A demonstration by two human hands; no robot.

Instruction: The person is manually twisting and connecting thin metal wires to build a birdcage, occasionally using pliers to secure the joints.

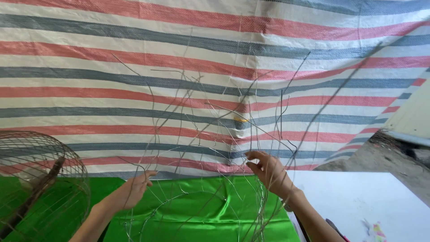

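Wirework in mid-build: loose wire frame (210, 148) being held up at 12 o'clock above green cloth (201, 215), thin strands fanning up and out, ends splaying free at 11, 12 and 1 o'clock. Pinching 1 strand at 9 o'clock of the frame with left hand (134, 190), fingers narrowed on it. Gripping a cluster of strands at 3 o'clock with right hand (268, 172), fingers curled close. Curving into a hoop low at 6 o'clock only; no cross-weaving showing above. Judging by finished wire cage (40, 183) standing at 9 o'clock, sitting at an early stage, most binding left undone.
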